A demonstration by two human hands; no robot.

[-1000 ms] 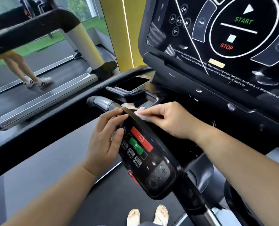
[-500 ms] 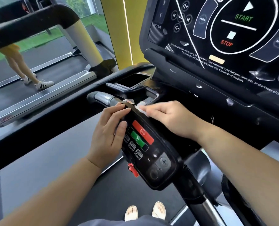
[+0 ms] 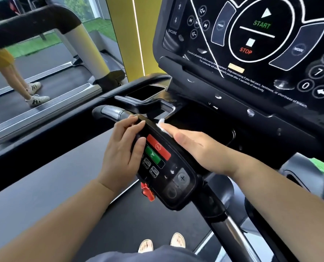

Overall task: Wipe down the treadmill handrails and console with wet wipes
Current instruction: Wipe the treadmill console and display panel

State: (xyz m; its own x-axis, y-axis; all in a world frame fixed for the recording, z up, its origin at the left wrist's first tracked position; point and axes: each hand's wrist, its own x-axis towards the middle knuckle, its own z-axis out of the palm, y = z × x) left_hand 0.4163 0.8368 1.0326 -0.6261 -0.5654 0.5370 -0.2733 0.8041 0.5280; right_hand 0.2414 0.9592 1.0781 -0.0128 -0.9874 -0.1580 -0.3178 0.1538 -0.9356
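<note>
Two hands flank the control pod [image 3: 168,167] on the handrail [image 3: 231,231], one along each long edge. The left hand [image 3: 122,148] grips the pod's left edge, fingertips hooked over its far end and thumb lying on the face just beside the red button [image 3: 158,146], apparently to steady it. The right hand [image 3: 192,146] lies flat along the right edge, fingers straight and together, pressing a white wet wipe [image 3: 161,126] against the pod's far right corner. Only a crumpled bit of the wipe shows past the fingertips. The pod's long axis runs from near right to far left, continuing at its far end into the chrome grip [image 3: 111,112] and at its near end into the bare rail tube. The wiping hand is thus already in line with that axis, and its next stroke is probably lengthwise: onward to the chrome grip just beyond the wipe, or back along the edge toward the body. The console [image 3: 252,59] rises ahead and to the right, well apart from the wipe, with neither hand on it.
</note>
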